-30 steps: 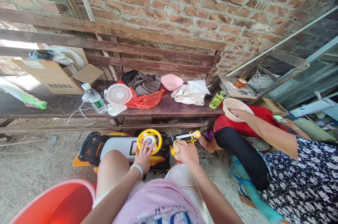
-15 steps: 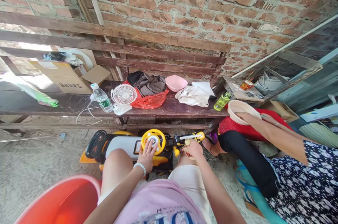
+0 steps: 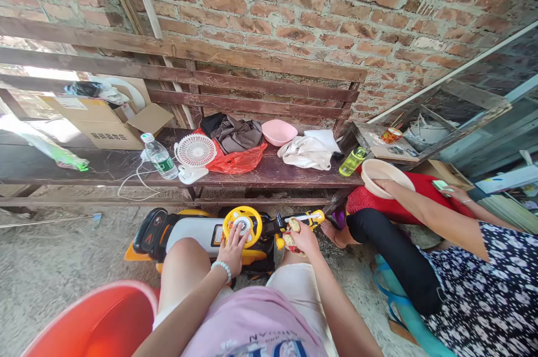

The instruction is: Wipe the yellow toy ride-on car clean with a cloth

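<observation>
Fingers spread, my left hand (image 3: 232, 251) lies flat on the hub of the yellow steering wheel (image 3: 258, 221) of a toy ride-on vehicle (image 3: 191, 232). My right hand (image 3: 307, 240) is closed round a small cream-and-red thing (image 3: 291, 240), over my right knee. Its exact kind is unclear, and the fingers hide part of it. Just beyond that hand is the vehicle's yellow-and-white arm (image 3: 309, 217).
A wooden bench (image 3: 260, 175) holds a water bottle (image 3: 161, 158), a white fan (image 3: 195, 151), a pink bowl (image 3: 279, 133) and a green bottle (image 3: 352, 162). At right another person has one hand in a cream basin (image 3: 370, 177). A red tub (image 3: 96, 318) stands at lower left.
My right hand has turned a little, so more of the cream-and-red thing shows. The other person's far hand has left the basin and now holds something pale green. My left hand stays put.
</observation>
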